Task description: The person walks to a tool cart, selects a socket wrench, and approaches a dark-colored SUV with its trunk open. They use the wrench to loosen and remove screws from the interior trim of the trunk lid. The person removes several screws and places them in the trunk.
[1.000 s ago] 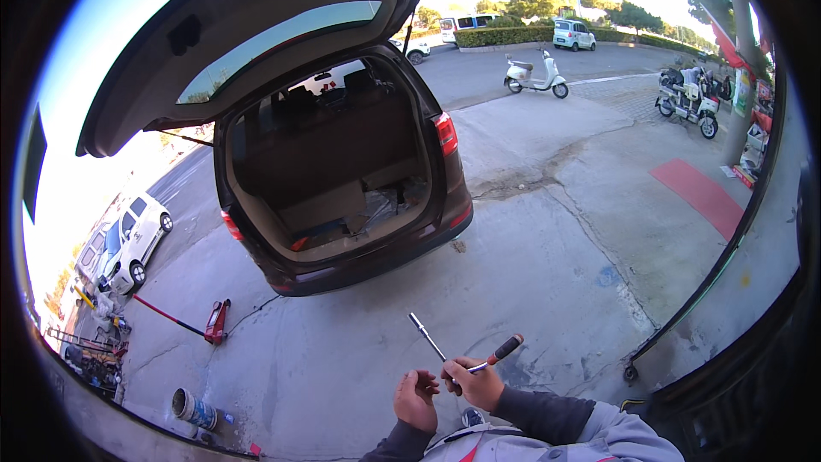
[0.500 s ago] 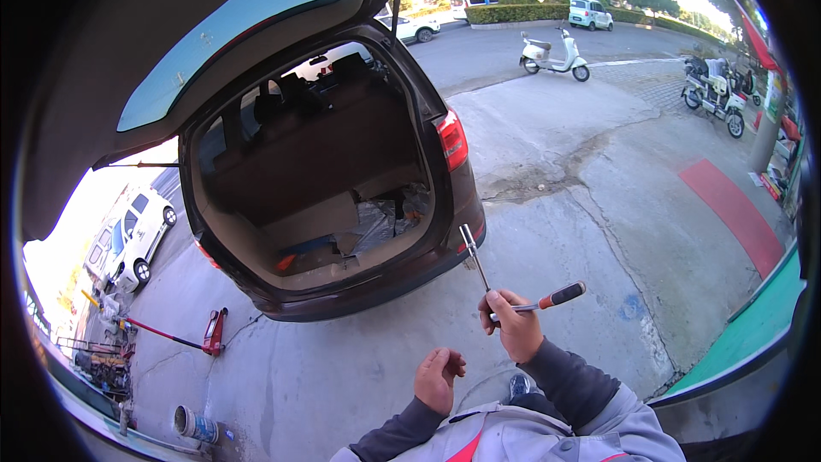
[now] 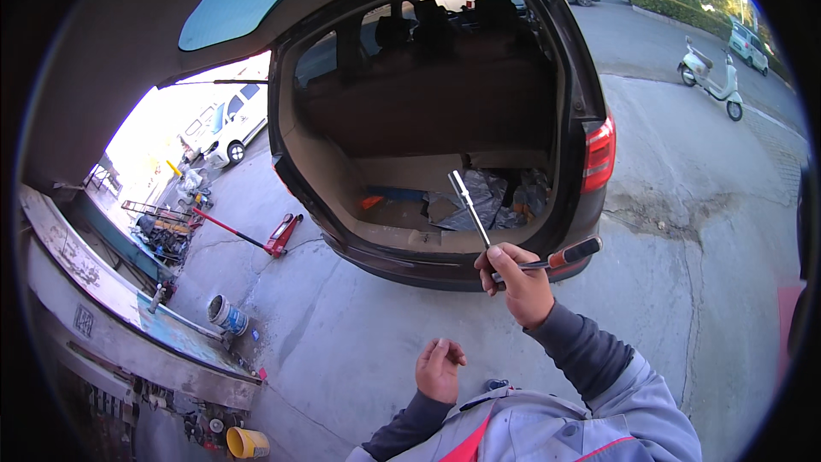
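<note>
My right hand (image 3: 523, 291) is closed around a ratchet wrench (image 3: 575, 253) with an orange and black handle pointing right. From its head a long metal extension bar (image 3: 475, 216) rises up and to the left, ending in a bright socket (image 3: 458, 184). Lower and to the left, my left hand (image 3: 438, 371) hangs with its fingers loosely curled in, and nothing shows in it. Both hands are apart, in front of a dark car (image 3: 410, 272) whose tailgate is raised. Inside its cargo area lie crumpled plastic sheeting (image 3: 483, 197) and a small orange item (image 3: 370, 202).
A red floor jack (image 3: 280, 235) with a long handle stands left of the car. Nearer are a paint-stained bucket (image 3: 227, 315), a yellow bucket (image 3: 247, 442) and a cluttered workbench (image 3: 162, 346). A white scooter (image 3: 714, 81) is parked at the far right.
My view has swung left and nearer the car, bringing the workbench and yellow bucket into sight. The ratchet stays in my right hand, now overlapping the rear bumper.
</note>
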Demonstrator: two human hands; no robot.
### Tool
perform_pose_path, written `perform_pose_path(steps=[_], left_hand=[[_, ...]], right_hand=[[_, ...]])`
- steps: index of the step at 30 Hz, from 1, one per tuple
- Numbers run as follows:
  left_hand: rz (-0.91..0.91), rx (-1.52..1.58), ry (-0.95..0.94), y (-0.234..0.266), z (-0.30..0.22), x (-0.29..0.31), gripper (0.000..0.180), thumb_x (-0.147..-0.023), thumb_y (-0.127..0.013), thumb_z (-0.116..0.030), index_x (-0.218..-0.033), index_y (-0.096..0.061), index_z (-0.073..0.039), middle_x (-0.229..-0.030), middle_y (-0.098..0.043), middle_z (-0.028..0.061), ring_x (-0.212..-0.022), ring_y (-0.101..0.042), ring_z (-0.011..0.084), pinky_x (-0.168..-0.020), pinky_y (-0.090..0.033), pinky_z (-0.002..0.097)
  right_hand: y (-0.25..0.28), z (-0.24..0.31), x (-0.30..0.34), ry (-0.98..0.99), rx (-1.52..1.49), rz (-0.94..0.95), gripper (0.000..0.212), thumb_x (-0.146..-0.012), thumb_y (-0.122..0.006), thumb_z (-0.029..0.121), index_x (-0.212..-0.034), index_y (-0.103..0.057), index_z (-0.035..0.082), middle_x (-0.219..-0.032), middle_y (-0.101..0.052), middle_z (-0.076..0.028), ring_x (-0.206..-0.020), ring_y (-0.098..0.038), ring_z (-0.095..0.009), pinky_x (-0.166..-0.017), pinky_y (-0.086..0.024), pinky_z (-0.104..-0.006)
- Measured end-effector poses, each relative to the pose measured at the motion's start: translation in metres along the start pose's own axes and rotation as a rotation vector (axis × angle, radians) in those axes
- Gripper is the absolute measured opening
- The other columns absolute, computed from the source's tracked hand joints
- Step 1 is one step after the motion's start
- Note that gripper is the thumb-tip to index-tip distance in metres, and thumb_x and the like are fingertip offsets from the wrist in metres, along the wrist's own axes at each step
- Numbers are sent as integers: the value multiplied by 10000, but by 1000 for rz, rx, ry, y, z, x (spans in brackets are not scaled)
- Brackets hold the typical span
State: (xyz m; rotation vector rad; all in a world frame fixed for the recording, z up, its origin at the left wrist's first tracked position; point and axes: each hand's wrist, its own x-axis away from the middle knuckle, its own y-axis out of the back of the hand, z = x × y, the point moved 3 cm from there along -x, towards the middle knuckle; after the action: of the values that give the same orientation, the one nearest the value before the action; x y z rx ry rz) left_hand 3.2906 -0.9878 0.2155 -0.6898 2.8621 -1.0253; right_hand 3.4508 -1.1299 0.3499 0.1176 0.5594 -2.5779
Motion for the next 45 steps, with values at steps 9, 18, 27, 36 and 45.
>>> perform_pose_path(steps=[9, 18, 27, 36, 45], left_hand=[[-293, -889, -466, -7, -6, -70, 80, -885, -637, -44, -959, -608, -34, -760, -628, 86, -685, -626, 277, -663, -510, 430], [-896, -766, -479, -42, 26, -62, 331, -1026, -448, -168, -757, -610, -61, -666, -605, 81, -627, -592, 228, -619, -481, 388], [-1154, -762, -564, -40, 86, -66, 53, -901, -605, -93, -866, -637, -67, -723, -673, 74, -689, -663, 187, -648, -539, 362], [-1118, -708, -550, -36, 88, -76, 176, -813, -623, -26, -976, -633, -92, -791, -709, 63, -735, -688, 217, -690, -549, 374], [-1142, -884, -495, -39, 58, -69, 117, -828, -616, -49, -920, -624, -121, -776, -696, 54, -754, -680, 260, -711, -528, 415]], right_hand=[[-49, 104, -129, 401, -8, 412, 277, -1053, -542, 191, -933, -638, -40, -746, -627, -53, -672, -586, -100, -627, -479, -251], [-92, 235, -214, 827, -370, 612, 299, -1057, -541, 221, -905, -632, -21, -697, -605, -37, -629, -553, -80, -594, -446, -246], [-98, 346, -274, 952, -647, 575, 340, -1045, -533, 248, -871, -651, -20, -623, -550, -12, -527, -473, -53, -486, -323, -225], [-114, 376, -298, 814, -701, 678, 296, -1034, -557, 230, -899, -646, -18, -633, -550, 2, -539, -475, -49, -492, -358, -236], [-117, 392, -299, 377, -993, 1071, 321, -1055, -492, 281, -958, -640, 13, -563, -442, 33, -497, -354, -70, -489, -321, -250]])
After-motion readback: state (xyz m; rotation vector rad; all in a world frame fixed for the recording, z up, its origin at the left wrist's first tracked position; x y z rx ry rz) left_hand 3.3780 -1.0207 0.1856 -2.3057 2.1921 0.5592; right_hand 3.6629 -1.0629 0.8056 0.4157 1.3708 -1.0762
